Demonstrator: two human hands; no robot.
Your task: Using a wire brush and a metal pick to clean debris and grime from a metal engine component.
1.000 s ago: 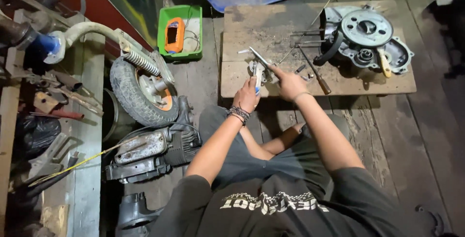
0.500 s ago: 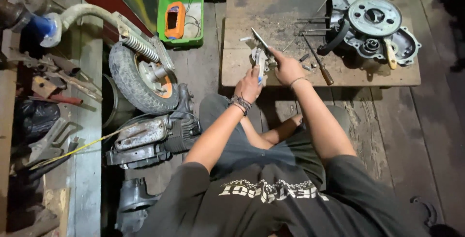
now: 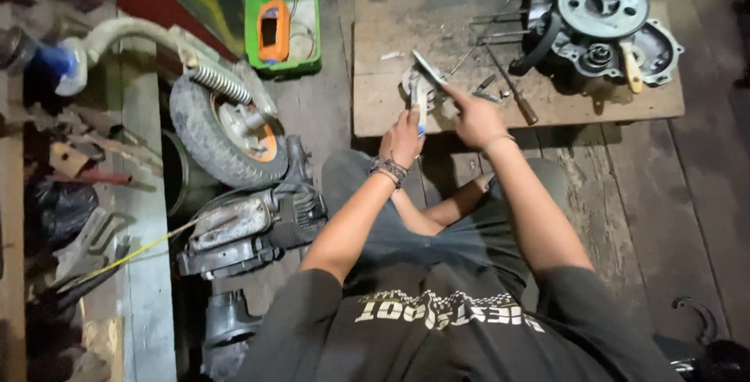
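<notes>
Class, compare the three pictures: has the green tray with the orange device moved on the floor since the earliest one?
No. The green tray keeps its place beside the wooden board and the wheel; only the head camera shifts.

Black printed tee, beaded bracelets (image 3: 388, 169), bare forearms.

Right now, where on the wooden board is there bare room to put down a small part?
The wooden board is bare along its left side, between the green tray and the left hand. The right end is crowded by the engine casing, and the screwdriver and loose bits lie beside the right hand.
</notes>
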